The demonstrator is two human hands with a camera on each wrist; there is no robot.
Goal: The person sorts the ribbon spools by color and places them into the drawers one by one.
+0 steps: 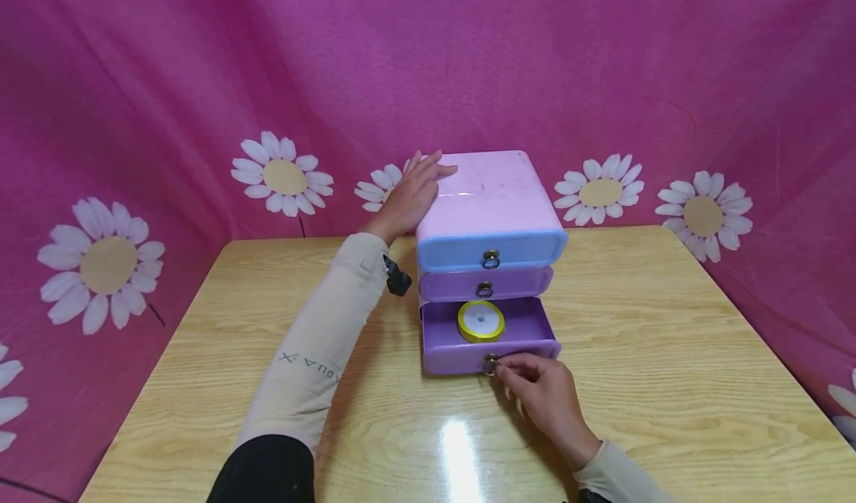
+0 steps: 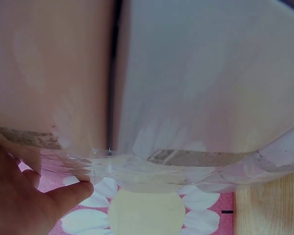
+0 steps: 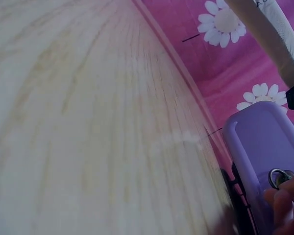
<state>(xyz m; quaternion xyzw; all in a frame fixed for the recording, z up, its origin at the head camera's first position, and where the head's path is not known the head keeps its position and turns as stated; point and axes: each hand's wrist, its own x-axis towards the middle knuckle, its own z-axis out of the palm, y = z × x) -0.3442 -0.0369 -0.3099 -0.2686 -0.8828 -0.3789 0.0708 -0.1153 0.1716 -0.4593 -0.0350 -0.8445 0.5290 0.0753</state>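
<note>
A small drawer cabinet (image 1: 481, 198) has a pink top, a blue upper drawer and two purple drawers below it. My left hand (image 1: 413, 195) rests on the left edge of its top, fingers stretched out. In the left wrist view that hand (image 2: 34, 196) lies along the cabinet's taped side (image 2: 196, 98). The bottom drawer (image 1: 455, 360) stands pulled out, with a spool of yellow ribbon (image 1: 481, 321) in it. With thumb and fingers, my right hand (image 1: 545, 395) pinches the ring pull (image 1: 490, 366) of that drawer. The right wrist view shows the ring pull (image 3: 274, 178) at the fingertips.
The cabinet stands on a wood-grain table (image 1: 669, 384). Behind and at both sides hangs a pink cloth (image 1: 334, 57) printed with white daisies. Ring pulls also hang on the blue drawer (image 1: 455, 252) and the middle purple drawer (image 1: 448, 287), both pushed in.
</note>
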